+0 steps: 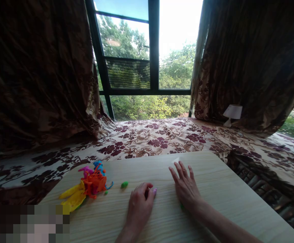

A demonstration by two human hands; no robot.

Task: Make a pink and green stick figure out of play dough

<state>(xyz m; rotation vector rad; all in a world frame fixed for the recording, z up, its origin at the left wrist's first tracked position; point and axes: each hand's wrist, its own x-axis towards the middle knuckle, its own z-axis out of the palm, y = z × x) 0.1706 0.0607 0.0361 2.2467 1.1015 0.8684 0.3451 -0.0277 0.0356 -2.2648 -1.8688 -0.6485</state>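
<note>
My left hand [139,202] rests on the pale wooden table [152,168] with its fingers curled in. Whatever lies inside them, if anything, is hidden; a small purple spot shows at the thumb tip. To its right, my right hand [186,190] is flat with its fingers spread. A bit of green modelling clay [182,206] peeks out beside the heel of that hand. Left of my left hand are a green clay lump [124,184] and a tiny green piece [106,192]. Farther left sits a pile of orange clay [95,183].
Around the orange pile lie yellow clay [74,199], pink clay [87,171] and blue clay [98,166]. A whitish scrap [176,160] lies beyond my right fingertips. Flowered cloth [159,138] covers the ledge behind, where a small white lamp [232,113] stands.
</note>
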